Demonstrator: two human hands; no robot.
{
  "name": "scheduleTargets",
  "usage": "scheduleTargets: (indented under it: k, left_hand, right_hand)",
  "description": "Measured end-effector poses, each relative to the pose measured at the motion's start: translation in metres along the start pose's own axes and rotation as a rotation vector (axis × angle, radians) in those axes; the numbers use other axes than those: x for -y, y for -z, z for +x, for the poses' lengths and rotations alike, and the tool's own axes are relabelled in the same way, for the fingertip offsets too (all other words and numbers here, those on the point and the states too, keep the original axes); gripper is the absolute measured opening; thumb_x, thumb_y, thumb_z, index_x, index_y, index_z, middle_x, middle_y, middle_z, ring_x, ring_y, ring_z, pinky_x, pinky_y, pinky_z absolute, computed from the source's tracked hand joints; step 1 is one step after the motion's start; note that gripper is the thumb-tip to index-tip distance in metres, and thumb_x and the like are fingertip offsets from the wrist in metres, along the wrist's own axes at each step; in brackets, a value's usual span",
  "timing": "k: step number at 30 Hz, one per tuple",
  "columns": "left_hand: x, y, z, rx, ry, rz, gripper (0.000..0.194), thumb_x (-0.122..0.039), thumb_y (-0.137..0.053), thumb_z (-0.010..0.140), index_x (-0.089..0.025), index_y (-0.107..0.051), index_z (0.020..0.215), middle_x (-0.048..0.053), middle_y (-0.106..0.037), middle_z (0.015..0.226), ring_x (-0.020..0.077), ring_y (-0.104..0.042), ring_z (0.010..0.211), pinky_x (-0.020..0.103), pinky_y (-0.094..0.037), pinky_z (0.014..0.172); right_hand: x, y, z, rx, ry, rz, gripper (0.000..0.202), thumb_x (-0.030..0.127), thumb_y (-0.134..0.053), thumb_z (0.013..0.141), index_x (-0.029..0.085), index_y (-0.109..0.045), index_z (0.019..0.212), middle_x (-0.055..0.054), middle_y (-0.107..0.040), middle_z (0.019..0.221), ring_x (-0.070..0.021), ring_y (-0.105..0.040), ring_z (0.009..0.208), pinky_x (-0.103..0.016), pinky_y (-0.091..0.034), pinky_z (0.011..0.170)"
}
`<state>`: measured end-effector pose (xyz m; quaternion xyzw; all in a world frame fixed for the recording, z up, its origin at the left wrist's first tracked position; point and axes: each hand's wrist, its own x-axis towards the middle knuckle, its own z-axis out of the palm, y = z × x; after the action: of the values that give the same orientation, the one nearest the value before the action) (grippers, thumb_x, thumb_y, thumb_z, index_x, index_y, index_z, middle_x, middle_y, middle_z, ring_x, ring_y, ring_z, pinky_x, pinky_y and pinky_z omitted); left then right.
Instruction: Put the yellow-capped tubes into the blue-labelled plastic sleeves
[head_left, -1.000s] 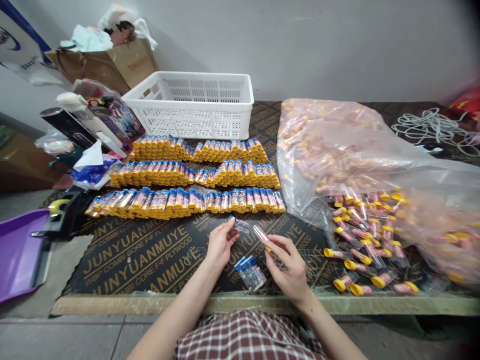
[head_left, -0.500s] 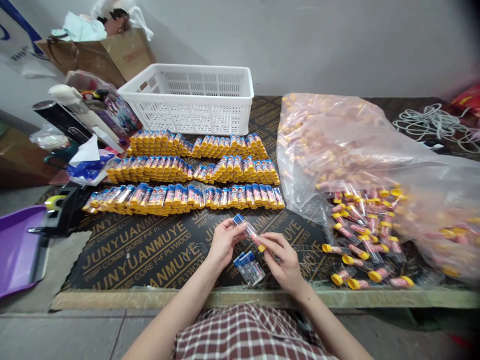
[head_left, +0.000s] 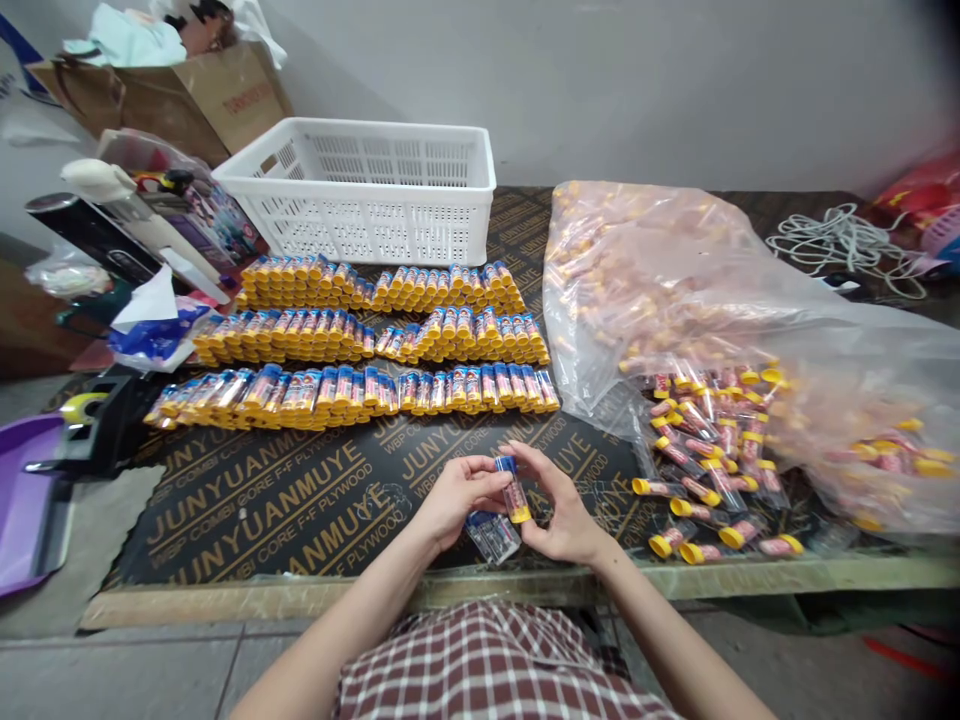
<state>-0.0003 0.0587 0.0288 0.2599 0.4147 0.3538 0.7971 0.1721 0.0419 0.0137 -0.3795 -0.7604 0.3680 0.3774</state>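
Observation:
Both hands are on one small clear tube (head_left: 515,495) with a yellow cap and a blue top end. My left hand (head_left: 461,497) pinches the blue end between thumb and fingers. My right hand (head_left: 564,512) spans the tube, a fingertip by the blue end and the thumb by the yellow cap. Under the hands lies a small pile of flat printed clear sleeves (head_left: 495,540), partly hidden by my left hand. To the right, several loose yellow-capped tubes (head_left: 705,455) with pink contents spill from a big clear plastic bag (head_left: 660,270).
Stacked rows of blue-and-yellow tubes (head_left: 337,392) lie across the board beyond my hands. A white plastic basket (head_left: 375,215) stands behind them. At the left are bottles (head_left: 90,235), a paper bag (head_left: 217,100) and a purple dustpan (head_left: 30,500). A coiled white cord (head_left: 847,245) lies back right.
The tube has turned from slanted to nearly upright. My right hand has shifted from gripping the yellow end to spanning both ends. The view has moved slightly to the right.

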Motion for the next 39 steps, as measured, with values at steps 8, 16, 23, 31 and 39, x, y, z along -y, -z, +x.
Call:
scheduleTargets:
  k: [8, 16, 23, 31, 39]
  left_hand:
    - [0.001, -0.001, -0.002, 0.006, 0.002, -0.003, 0.034, -0.032, -0.082, 0.059, -0.012, -0.062, 0.078, 0.004, -0.067, 0.069, 0.0116, -0.062, 0.057, 0.023, -0.051, 0.057]
    - [-0.002, -0.004, -0.004, -0.006, 0.006, -0.029, 0.035, -0.031, -0.083, 0.056, -0.013, -0.059, 0.074, 0.003, -0.067, 0.066, 0.0107, -0.061, 0.055, 0.021, -0.05, 0.054]
    - [-0.016, 0.004, 0.003, -0.041, -0.06, 0.043, 0.035, -0.034, -0.082, 0.055, -0.012, -0.063, 0.075, 0.006, -0.069, 0.068, 0.0138, -0.063, 0.057, 0.024, -0.051, 0.055]
    - [-0.099, 0.063, 0.072, -0.64, -0.481, 0.813, 0.029, -0.035, -0.083, 0.049, -0.018, -0.063, 0.061, 0.002, -0.062, 0.05, 0.0181, -0.06, 0.054, 0.026, -0.043, 0.058]
    - [-0.096, 0.06, 0.068, -0.658, -0.576, 1.287, 0.035, -0.049, -0.059, 0.075, -0.016, -0.07, 0.077, 0.008, -0.07, 0.071, 0.0215, -0.061, 0.068, 0.028, -0.039, 0.065]
  right_hand:
    - [-0.001, -0.003, -0.001, -0.059, 0.01, 0.051, 0.083, 0.007, -0.053, 0.06, 0.024, -0.033, 0.139, -0.01, -0.047, 0.134, -0.0254, -0.05, 0.121, -0.04, -0.046, 0.099]
    - [-0.003, -0.005, -0.001, -0.077, 0.013, 0.076, 0.085, 0.006, -0.052, 0.059, 0.023, -0.031, 0.14, -0.011, -0.047, 0.134, -0.0258, -0.051, 0.121, -0.04, -0.046, 0.1]
    - [0.0, -0.004, 0.004, -0.053, -0.005, 0.098, 0.089, 0.007, -0.055, 0.066, 0.026, -0.018, 0.145, -0.01, -0.031, 0.146, -0.0253, -0.044, 0.127, -0.044, -0.038, 0.107]
    - [-0.006, 0.021, -0.001, -0.204, -0.085, -0.053, 0.075, 0.015, -0.055, 0.077, 0.029, -0.024, 0.143, -0.009, -0.033, 0.145, -0.0256, -0.044, 0.126, -0.047, -0.037, 0.105]
    - [-0.026, 0.069, -0.029, -0.227, -0.256, -0.65, 0.04, 0.026, -0.052, 0.085, 0.021, -0.052, 0.124, -0.011, -0.049, 0.129, -0.0227, -0.05, 0.118, -0.039, -0.043, 0.099]
